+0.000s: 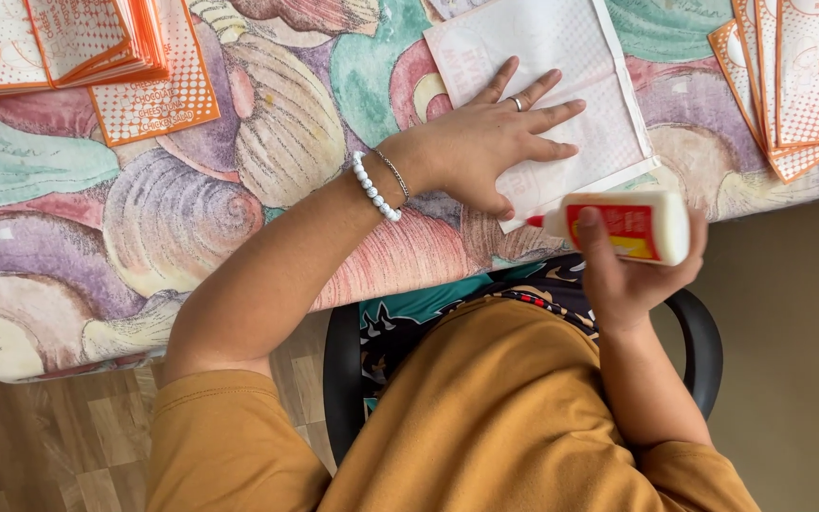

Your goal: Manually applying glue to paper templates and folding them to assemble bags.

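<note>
Left hand (485, 142) lies flat and open pinning the thin, floppy-looking paper bag (561, 57) on the bench while right hand (632, 275) wraps the light glue bottle (627, 226) mid-body.

Your left hand (500, 133) covers the white paper sheet (561, 66). Open tablecloth (267, 142) lies at its nine o'clock. Orange paper stacks block ten o'clock (78, 52) and two o'clock (798, 76); the glue bottle (627, 226) crowds five o'clock.
</note>
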